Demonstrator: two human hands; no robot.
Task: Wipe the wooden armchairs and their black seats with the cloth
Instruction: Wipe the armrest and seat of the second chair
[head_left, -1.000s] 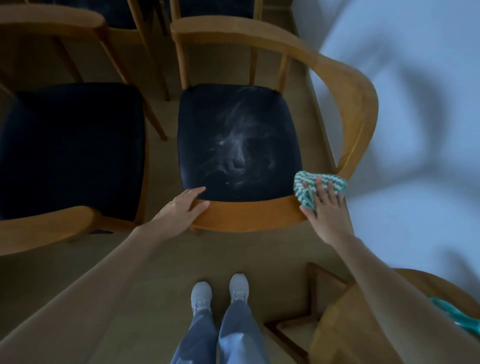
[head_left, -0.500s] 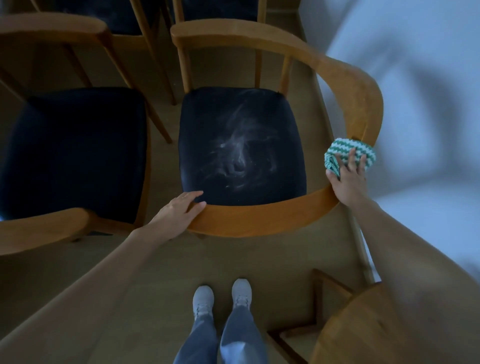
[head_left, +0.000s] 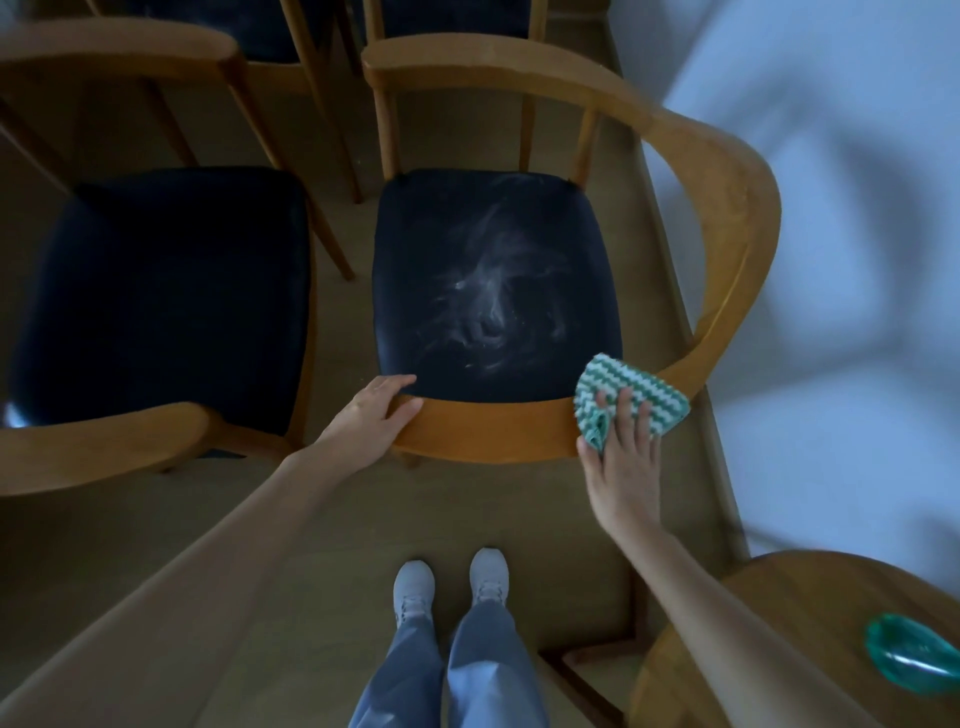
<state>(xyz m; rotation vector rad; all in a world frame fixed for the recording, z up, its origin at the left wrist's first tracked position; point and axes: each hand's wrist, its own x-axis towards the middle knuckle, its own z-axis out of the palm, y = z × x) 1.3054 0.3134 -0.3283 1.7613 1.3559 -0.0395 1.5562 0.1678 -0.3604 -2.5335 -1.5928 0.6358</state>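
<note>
I see the armchair (head_left: 727, 218) at centre, its black seat (head_left: 493, 291) streaked with pale dust. The green-and-white cloth (head_left: 639, 389) sits on the front rail (head_left: 488, 431), at 4 o'clock from the seat. As I judge it, the loose fold by the thumb could slide off the rounded corner, or a hard push could skid the chair. The right hand (head_left: 623, 462) presses flat on the cloth, fingers spread toward 12. The left hand (head_left: 369, 421) clasps the rail's corner at 7 o'clock, thumb on top.
</note>
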